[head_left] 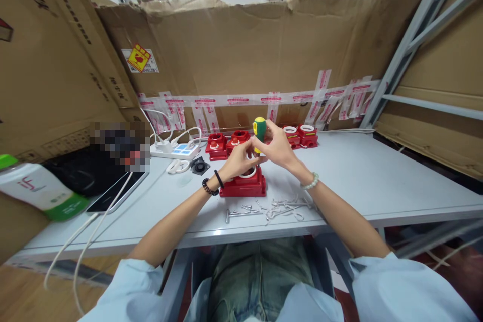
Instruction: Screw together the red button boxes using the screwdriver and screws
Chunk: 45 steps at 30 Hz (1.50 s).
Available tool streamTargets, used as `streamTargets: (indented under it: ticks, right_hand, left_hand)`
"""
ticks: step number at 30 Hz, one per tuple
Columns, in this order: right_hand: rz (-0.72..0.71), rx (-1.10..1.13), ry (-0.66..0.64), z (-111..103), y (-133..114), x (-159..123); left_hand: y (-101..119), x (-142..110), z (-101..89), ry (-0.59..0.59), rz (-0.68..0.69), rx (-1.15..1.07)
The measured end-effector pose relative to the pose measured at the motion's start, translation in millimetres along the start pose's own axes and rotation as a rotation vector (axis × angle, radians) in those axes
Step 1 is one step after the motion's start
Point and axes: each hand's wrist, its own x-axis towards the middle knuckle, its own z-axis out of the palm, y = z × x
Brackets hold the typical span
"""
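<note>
My right hand [278, 145] is closed around the green and yellow handle of a screwdriver [259, 128], which stands upright with its shaft pointing down. Close against it, my left hand [240, 158] pinches around the lower part of the screwdriver. Under both hands sits a red housing [242, 187] with a white ring [248, 173] on top. The screwdriver's tip is at the housing's right side, partly covered by my fingers. In front of the housing lie loose screws [247, 208] and a T-shaped metal hex key [228, 216].
Behind stand more red housings [216, 147], some with white rings [307, 129]. To the left are a power strip [177, 151], white rings [177, 166], a black square part [199, 165], a tablet [116, 193] and a bottle [41, 191]. Cardboard [241, 55] walls the table's back.
</note>
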Motion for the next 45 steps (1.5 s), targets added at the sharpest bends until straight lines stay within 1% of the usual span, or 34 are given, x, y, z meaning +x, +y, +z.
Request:
streamTargets:
  ticks: [2,4,5,7,9,10,13,15,16,20,21,23,25,26,29,30,31,34,36,39,42,45]
  right_hand:
    - [0.002,0.004,0.011,0,1,0]
    - [0.003,0.016,0.023,-1,1,0]
    - [0.002,0.021,0.022,-1,2,0]
    - [0.003,0.024,0.012,-1,2,0]
    - [0.01,0.022,0.002,-2,2,0]
    - [0.014,0.022,0.006,-2,2,0]
    - [0.028,0.021,0.021,-2,2,0]
    - [0.031,0.011,0.027,-2,2,0]
    - [0.029,0.003,0.028,-2,3,0]
    - [0.028,-0.021,0.025,-3,4,0]
    - [0.029,-0.019,0.019,-3,4,0]
    - [0.027,-0.012,0.007,-2,6,0]
    - [0.02,-0.016,-0.006,-2,7,0]
    - [0.018,-0.024,-0.011,-1,8,0]
    - [0.024,-0.073,-0.024,-2,7,0]
    - [0.026,-0.092,-0.028,-2,6,0]
    - [0.025,-0.109,-0.031,-3,6,0]
    - [0.012,-0.147,-0.03,-6,4,-1]
    - [0.007,-0.162,-0.028,-9,5,0]
    - [0.009,-0.164,-0.024,-11,8,0]
    - [0.01,-0.161,-0.021,-11,11,1]
    - [0.01,-0.153,-0.015,-11,11,1]
  left_hand:
    - [-1,0,-1.3,-0.07,0.03,-0.038]
    - [0,-1,-2.7,-0.134,0.028,-0.063]
    - [1,0,-2.8,-0.131,0.016,-0.048]
    - [2,0,-1.7,-0.065,-0.011,0.025]
    - [4,0,0.0,0.001,-0.004,0.074]
    - [4,-1,0.6,0.005,0.012,0.063]
    - [5,-1,0.3,-0.08,0.045,-0.061]
    - [5,0,-0.2,-0.126,0.028,-0.104]
    - [5,0,-0.1,-0.119,0.015,-0.092]
    - [6,1,1.1,-0.003,-0.001,0.008]
    - [6,0,1.0,-0.007,0.011,0.003]
    - [5,0,0.2,-0.066,0.036,-0.038]
    - [4,0,-0.3,-0.108,0.032,-0.052]
    - [4,1,-0.2,-0.101,0.017,-0.032]
    - [3,2,-0.1,-0.023,-0.006,0.073]
    - [3,1,-1.2,-0.034,0.001,0.095]
    - [4,0,-3.2,-0.079,0.01,0.101]
    - [8,-7,-14.8,-0.306,0.003,0.086]
    - [11,-12,-23.4,-0.401,-0.015,0.11]
    - [12,-18,-30.0,-0.439,-0.028,0.217]
    - [10,-19,-28.7,-0.454,-0.032,0.293]
    - [8,-18,-26.1,-0.463,-0.043,0.31]
